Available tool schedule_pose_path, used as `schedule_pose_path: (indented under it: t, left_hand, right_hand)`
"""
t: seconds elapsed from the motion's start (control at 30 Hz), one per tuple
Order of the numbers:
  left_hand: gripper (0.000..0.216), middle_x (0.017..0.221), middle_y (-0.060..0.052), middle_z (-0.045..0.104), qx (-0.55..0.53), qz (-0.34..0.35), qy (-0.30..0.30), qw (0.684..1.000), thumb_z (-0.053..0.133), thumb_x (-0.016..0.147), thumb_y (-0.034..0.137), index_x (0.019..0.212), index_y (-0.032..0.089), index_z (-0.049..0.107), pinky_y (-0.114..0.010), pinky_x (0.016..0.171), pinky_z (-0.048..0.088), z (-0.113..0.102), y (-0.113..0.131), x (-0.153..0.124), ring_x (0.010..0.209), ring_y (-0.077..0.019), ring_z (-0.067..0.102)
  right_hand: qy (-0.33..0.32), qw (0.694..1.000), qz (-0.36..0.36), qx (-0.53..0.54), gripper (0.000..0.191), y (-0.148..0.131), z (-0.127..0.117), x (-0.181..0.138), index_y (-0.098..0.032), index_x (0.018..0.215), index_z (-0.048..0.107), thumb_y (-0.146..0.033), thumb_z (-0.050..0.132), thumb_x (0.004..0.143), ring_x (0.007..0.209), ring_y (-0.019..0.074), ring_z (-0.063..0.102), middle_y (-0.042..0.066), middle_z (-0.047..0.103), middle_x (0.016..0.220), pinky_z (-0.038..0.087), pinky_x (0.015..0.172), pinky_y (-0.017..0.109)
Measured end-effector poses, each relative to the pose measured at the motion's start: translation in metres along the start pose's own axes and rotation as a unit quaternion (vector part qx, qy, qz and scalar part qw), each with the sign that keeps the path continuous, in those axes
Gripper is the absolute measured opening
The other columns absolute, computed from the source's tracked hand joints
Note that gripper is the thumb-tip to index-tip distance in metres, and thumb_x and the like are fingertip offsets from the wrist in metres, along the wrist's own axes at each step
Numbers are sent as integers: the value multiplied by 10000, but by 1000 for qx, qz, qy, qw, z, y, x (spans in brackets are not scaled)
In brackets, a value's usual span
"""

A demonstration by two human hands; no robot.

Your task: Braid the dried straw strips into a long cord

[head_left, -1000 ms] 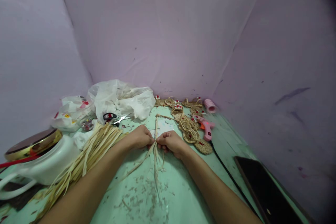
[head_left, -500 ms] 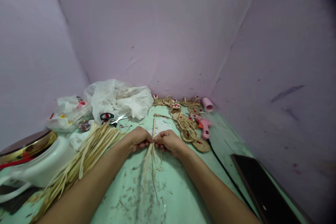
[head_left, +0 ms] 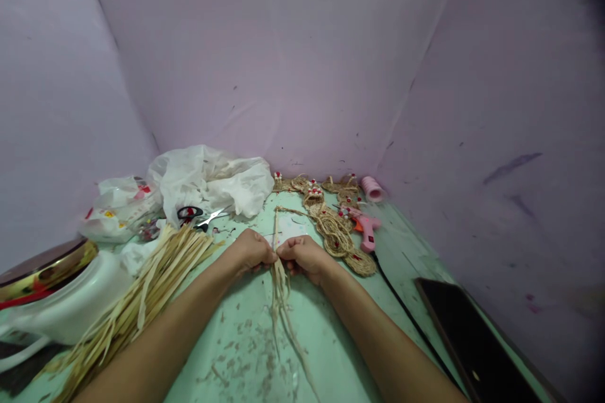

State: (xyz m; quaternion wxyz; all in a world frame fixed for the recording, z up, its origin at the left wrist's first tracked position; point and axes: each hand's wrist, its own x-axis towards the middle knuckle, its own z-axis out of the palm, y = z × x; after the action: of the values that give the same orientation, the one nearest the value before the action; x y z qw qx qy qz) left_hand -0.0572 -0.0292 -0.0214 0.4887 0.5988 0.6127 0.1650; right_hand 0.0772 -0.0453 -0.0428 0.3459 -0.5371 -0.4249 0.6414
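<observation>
My left hand (head_left: 256, 250) and my right hand (head_left: 302, 253) meet at the middle of the green table, both closed in a pinch on a thin braid (head_left: 276, 227) of pale dried fibre. Its finished length runs straight away from me and bends right at the far end, towards coiled braided pieces (head_left: 334, 233). Loose fibre strands (head_left: 286, 308) hang from between my fingers towards me and lie over the tabletop. A bundle of flat dried strips (head_left: 142, 293) lies beside my left forearm.
Scissors (head_left: 208, 220) lie open behind the bundle, near a white plastic bag (head_left: 212, 179). A white pot-like vessel (head_left: 87, 296) stands at left. On the right are a pink glue gun (head_left: 368, 233) with a black cord (head_left: 411, 318), a pink spool (head_left: 373, 189) and a dark flat slab (head_left: 467, 334).
The loose strands have swung from the left to the right below my hands. Both hands stay at the same spot on the braid, with slight finger shifts.
</observation>
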Motion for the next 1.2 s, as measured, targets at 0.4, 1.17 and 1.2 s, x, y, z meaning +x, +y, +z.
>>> schedule_pose_path:
  t: [0.4,1.17,1.2]
  left_hand:
    - [70,448,0,519,-149,-64,-133,978,558,574,170,583,112,521,-161,322,282,4,1,-1,344,-61,431]
    - [152,336,84,303,-143,-29,-77,986,584,496,221,483,149,451,-190,316,65,-1,0,-2,270,-19,203]
    - [150,326,86,289,-143,-26,-71,987,578,501,211,472,150,444,-192,317,65,0,0,-2,269,-19,188]
  right_hand:
    - [-36,999,20,36,104,-5,-6,-4,-119,550,508,-82,500,647,313,31,334,-52,416,363,290,337,147]
    - [-92,995,-23,11,87,0,-13,-4,-105,591,557,-161,606,545,347,21,339,-39,518,453,260,363,155]
    - [-94,995,-25,11,97,0,-12,-4,-107,595,553,-164,609,538,345,22,343,-34,532,469,277,364,160]
